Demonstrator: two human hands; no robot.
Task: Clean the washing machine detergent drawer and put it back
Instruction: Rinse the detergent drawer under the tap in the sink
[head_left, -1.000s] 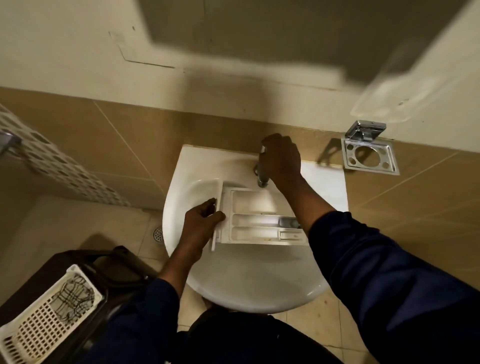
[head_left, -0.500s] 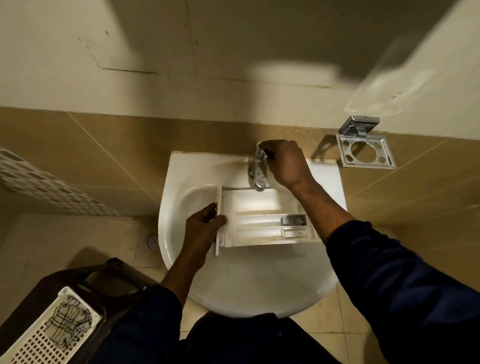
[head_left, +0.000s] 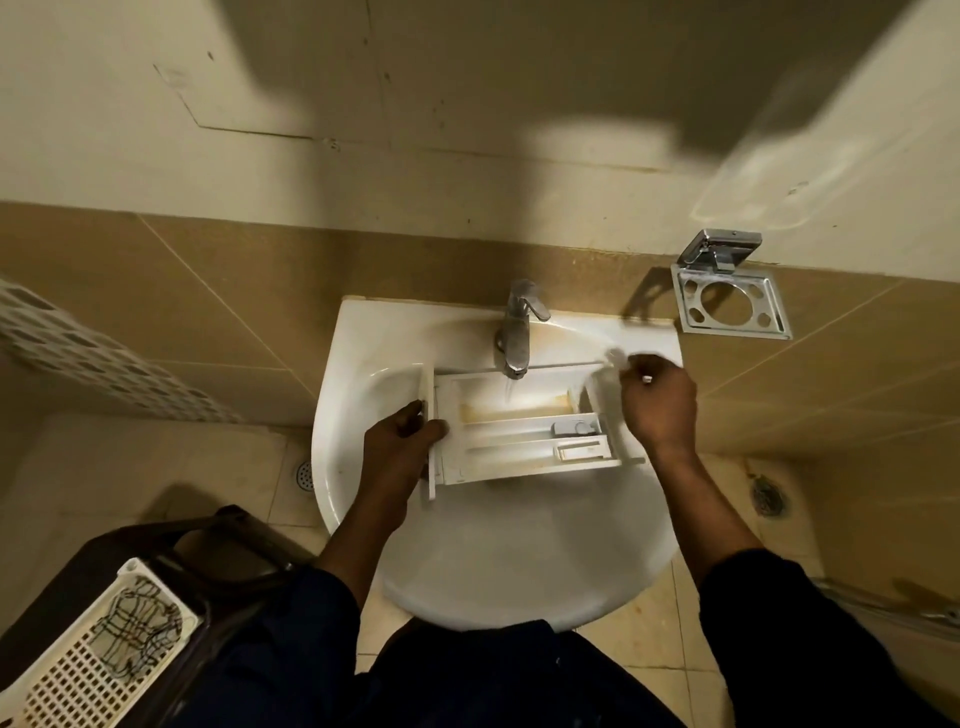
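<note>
My right grip (head_left: 657, 402) is off the tap lever (head_left: 536, 307). It has come back toward me and out to the right, and now sits at the right end of the detergent drawer (head_left: 519, 447). Fingers are curled and motion-blurred; can't tell whether I hold anything. Tap (head_left: 516, 338) now uncovered, beyond this grip and to its left. Water (head_left: 509, 391) has started running from the spout into the drawer's large compartment, left of the grip.

The drawer (head_left: 498, 462) spans the upper half of the sink (head_left: 519, 561) bowl, and the tap (head_left: 515, 332) spout hangs just above its upper compartment. The left hand (head_left: 400, 441) covers its left end and the right hand (head_left: 657, 400) its right end. The bowl's lower half lies open.
</note>
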